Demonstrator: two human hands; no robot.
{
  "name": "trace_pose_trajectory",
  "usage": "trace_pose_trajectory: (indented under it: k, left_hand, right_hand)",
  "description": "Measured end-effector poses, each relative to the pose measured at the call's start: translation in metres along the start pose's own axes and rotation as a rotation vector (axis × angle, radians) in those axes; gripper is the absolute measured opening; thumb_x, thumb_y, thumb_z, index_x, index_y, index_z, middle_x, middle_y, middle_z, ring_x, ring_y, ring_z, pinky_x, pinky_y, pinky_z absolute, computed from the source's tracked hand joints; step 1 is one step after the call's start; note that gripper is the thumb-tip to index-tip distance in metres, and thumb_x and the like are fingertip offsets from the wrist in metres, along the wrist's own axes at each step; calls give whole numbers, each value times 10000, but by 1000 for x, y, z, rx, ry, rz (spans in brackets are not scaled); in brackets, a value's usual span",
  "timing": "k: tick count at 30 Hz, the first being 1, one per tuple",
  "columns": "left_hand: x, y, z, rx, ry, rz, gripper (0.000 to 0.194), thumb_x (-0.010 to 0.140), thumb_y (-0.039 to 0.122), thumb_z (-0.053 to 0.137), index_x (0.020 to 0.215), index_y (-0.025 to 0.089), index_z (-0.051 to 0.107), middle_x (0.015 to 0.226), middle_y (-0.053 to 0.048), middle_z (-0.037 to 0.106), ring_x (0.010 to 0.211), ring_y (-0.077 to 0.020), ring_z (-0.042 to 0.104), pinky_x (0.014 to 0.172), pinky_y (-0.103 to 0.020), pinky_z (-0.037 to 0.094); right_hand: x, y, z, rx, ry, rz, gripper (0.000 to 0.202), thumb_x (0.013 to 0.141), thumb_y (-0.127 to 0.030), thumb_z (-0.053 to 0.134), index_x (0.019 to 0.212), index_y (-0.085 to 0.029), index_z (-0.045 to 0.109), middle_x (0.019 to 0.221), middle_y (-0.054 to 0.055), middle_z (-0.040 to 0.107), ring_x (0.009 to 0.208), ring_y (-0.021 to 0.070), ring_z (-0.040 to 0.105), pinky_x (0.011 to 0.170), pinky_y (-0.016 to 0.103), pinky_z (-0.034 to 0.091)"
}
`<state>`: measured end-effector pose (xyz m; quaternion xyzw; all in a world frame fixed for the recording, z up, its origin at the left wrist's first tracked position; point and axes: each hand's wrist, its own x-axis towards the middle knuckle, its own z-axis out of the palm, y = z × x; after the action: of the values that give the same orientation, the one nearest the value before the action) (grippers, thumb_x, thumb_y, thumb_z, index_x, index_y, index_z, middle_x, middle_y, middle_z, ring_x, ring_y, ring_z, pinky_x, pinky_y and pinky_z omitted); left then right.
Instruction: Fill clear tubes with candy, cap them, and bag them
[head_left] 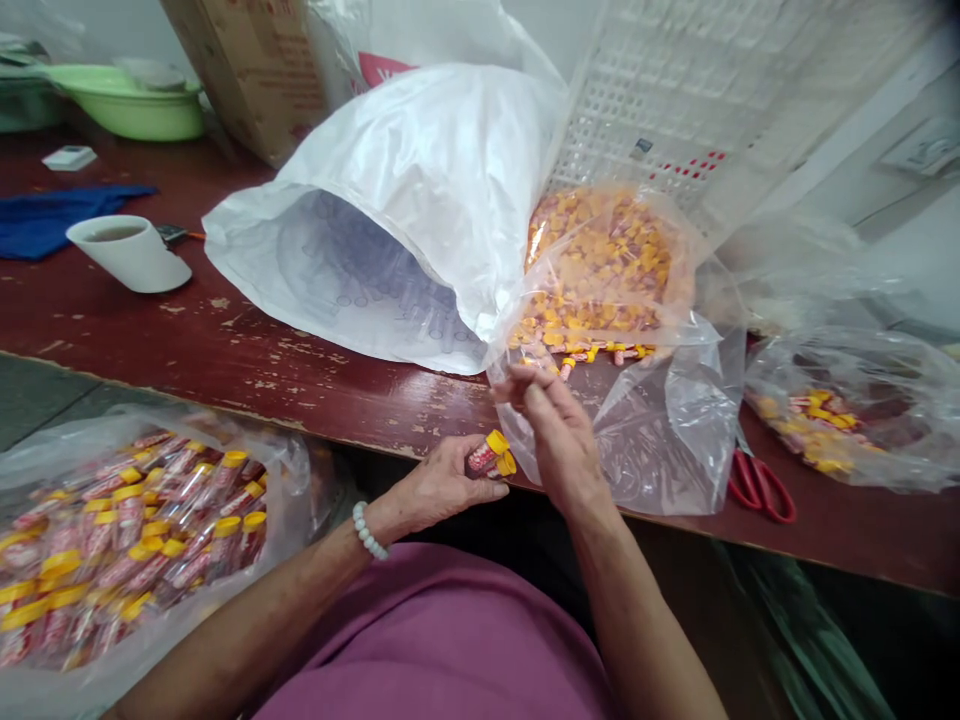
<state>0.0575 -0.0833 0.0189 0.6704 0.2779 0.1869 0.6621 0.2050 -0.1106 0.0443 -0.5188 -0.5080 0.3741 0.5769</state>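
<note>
My left hand point(442, 485), with a beaded bracelet at the wrist, is closed around small clear tubes point(484, 455) with yellow caps and red-and-white contents. My right hand point(559, 430) is at the near edge of a clear plastic bag point(675, 420), its fingers bent together; what they hold, if anything, is too small to tell. Inside that bag lies a heap of small yellow-capped pieces point(600, 265). Left of it, a white sack point(442, 160) lies open toward me with clear empty tubes point(405, 300) inside. At the lower left, another bag holds filled yellow-capped tubes point(127, 515).
A white cup point(135, 265), blue cloth point(60, 215) and green basin point(142, 110) are at the left of the red table point(285, 370). Red-handled scissors point(761, 485) and another plastic bag point(907, 400) lie right. A cardboard box point(255, 75) and white crate point(675, 90) stand behind.
</note>
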Motion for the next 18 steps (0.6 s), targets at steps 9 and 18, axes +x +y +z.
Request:
trace_pose_trajectory:
  k: [9, 18]
  left_hand:
    - [-4, 4, 17, 223, -9, -113, 150, 661, 214, 655, 779, 149, 589, 733, -8, 588, 689, -151, 502, 649, -262, 383]
    - [-6, -7, 3, -518, 88, -258, 187, 562, 169, 633, 653, 169, 470, 510, 79, 392, 405, -40, 309, 395, -189, 227]
  right_hand:
    - [20, 24, 24, -324, 141, -139, 401, 915, -438, 403, 1249, -221, 454, 1065, 60, 553, 854, 130, 565, 846, 316, 462]
    - [-23, 19, 7, -607, -316, -243, 534, 868, -480, 462, 1334, -224, 408, 1262, 117, 514, 1135, 268, 507, 946, 454, 431]
